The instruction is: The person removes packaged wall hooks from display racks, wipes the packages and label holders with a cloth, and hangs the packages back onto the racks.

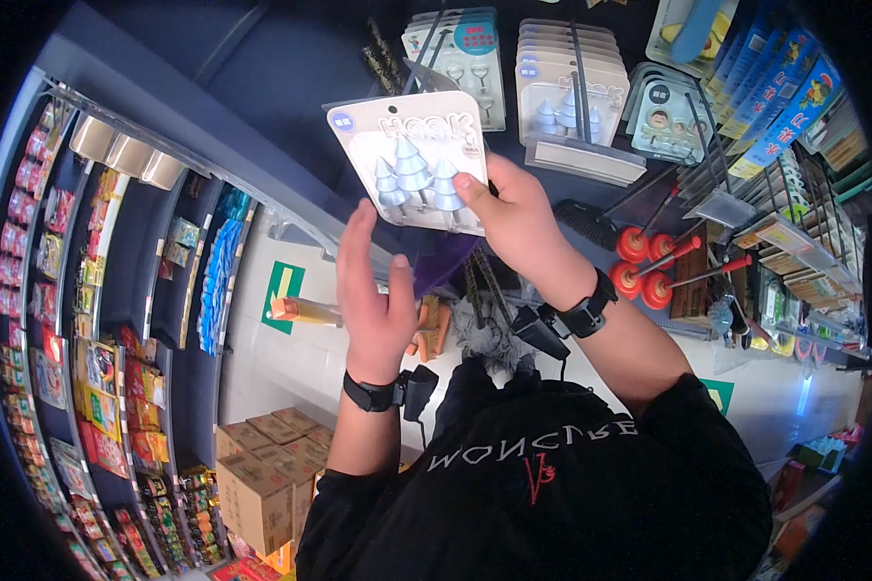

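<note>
My right hand (519,225) holds a blister card of tree-shaped hooks (410,174) by its lower right corner, thumb on the front. The card is pale, with several light blue cone-like trees under clear plastic. My left hand (378,312) is just below the card's lower left edge, thumb apart from the fingers, holding nothing; whether a fingertip touches the card cannot be told. Similar tree-hook cards (570,80) hang in a row on a display peg behind, to the right of the held card. Left of them hang other hook cards (456,72).
Red plungers (632,243) and a dark brush head (587,221) are at the right. Blue-packed goods (792,116) hang at the upper right. Shelves of packaged goods (102,378) line the left. Cardboard boxes (261,486) are stacked at the lower left. A grey mop head (487,338) is near my body.
</note>
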A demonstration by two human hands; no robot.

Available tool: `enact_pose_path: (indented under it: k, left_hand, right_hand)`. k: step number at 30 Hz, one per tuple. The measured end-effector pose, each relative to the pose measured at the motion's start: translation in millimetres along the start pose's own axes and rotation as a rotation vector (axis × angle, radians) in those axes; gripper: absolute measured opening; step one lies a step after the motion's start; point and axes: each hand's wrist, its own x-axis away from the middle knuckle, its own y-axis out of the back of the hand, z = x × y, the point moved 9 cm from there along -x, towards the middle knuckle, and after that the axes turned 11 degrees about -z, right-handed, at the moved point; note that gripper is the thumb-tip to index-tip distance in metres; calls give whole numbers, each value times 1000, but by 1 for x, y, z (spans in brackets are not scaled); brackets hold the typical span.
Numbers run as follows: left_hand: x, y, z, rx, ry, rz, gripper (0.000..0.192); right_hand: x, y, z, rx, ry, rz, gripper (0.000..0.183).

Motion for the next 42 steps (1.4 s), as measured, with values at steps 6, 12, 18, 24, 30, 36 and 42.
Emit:
enact_pose_path:
  k: [6, 12, 18, 24, 30, 36, 42]
  left_hand:
    - [-42, -10, -13, -128, -203, 45, 56]
    - [-69, -20, -12, -232, -279, 73, 57]
    - [-68, -14, -15, -301, -304, -4, 48]
    - [-39, 6, -2, -101, -108, -99, 39]
    - [-24, -5, 19, 186, 174, -59, 44]
    - [-25, -6, 11, 181, 125, -37, 55]
    - [-31, -7, -7, 144, -36, -62, 59]
  right_hand:
    - [26, 2, -19, 97, -82, 113, 26]
    - [49, 15, -46, 114, -224, 139, 28]
    - [46, 22, -59, 26, -215, 58, 27]
    - [25, 12, -61, 87, -188, 118, 28]
    - [14, 2, -68, 14, -195, 111, 28]
    - [7, 1, -61, -9, -193, 134, 27]
    - [6, -4, -53, -12, -145, 192, 27]
